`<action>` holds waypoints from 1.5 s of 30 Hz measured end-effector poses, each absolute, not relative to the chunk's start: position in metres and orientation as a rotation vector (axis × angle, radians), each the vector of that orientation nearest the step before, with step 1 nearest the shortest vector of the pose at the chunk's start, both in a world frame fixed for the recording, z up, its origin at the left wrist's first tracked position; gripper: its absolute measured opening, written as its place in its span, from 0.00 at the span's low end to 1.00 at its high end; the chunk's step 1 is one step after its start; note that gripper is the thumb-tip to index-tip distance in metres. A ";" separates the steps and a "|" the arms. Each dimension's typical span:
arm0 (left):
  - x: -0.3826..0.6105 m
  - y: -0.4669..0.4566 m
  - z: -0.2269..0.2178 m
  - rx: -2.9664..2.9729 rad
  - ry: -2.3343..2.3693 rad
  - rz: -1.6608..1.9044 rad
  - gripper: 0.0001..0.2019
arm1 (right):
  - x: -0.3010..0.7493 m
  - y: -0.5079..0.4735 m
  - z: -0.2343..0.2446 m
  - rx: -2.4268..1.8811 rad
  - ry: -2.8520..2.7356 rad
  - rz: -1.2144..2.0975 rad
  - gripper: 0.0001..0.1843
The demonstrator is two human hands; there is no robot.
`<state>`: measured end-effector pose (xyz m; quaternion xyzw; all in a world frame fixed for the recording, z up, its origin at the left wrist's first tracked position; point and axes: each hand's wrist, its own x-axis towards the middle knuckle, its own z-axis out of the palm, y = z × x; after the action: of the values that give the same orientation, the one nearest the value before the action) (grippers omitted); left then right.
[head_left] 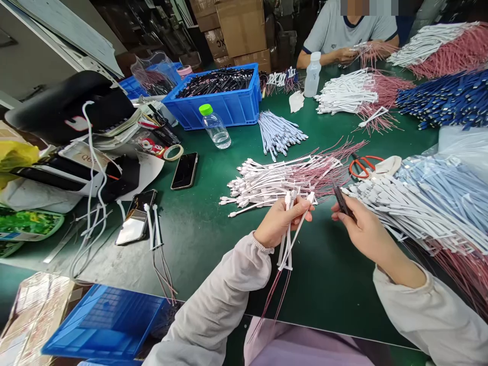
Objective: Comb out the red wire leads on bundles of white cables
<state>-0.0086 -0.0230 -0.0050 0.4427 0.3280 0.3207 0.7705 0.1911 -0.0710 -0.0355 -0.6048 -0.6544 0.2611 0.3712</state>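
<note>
My left hand (280, 221) is closed around a few short white cables (288, 249). Their white connectors stick up above my fingers, and thin red wires hang down toward the table's front edge. To the right, my right hand (366, 231) grips a slim dark tool (340, 199), its tip pointing up and away from me; its exact kind is not clear. The two hands are apart. Just beyond them lies a pile of white cables with red wire ends (263, 180). Another heap of white cables (423, 213) lies beside my right forearm.
Orange-handled scissors (360, 165) lie beyond my right hand. A blue crate (217, 109) of black parts and a green-capped bottle (216, 129) stand further back. Two phones (185, 170) are at left. Across the table a person (351, 38) handles red-wired cables. Blue cables (446, 99) are heaped at right.
</note>
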 end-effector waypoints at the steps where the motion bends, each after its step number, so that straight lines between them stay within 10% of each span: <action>1: -0.008 -0.023 -0.005 1.001 0.721 0.721 0.16 | 0.190 -0.072 -0.032 -1.540 -1.669 0.720 0.12; 21: -0.013 -0.020 0.000 0.739 0.616 0.594 0.17 | 0.182 -0.084 -0.013 -1.497 -1.845 0.359 0.13; 29: -0.012 -0.020 -0.002 0.724 0.618 0.598 0.17 | 0.189 -0.083 -0.011 -1.473 -1.627 1.094 0.17; 37: -0.013 -0.020 0.000 0.696 0.657 0.601 0.14 | 0.178 -0.083 -0.017 -1.351 -1.929 0.215 0.20; 45: -0.013 -0.020 -0.001 0.708 0.644 0.601 0.12 | 0.180 -0.083 -0.022 -1.369 -1.982 0.038 0.24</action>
<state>-0.0129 -0.0199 -0.0012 0.3354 0.3052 0.2846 0.8446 0.1802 -0.0834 -0.0216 -0.5305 -0.7681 0.0147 0.3584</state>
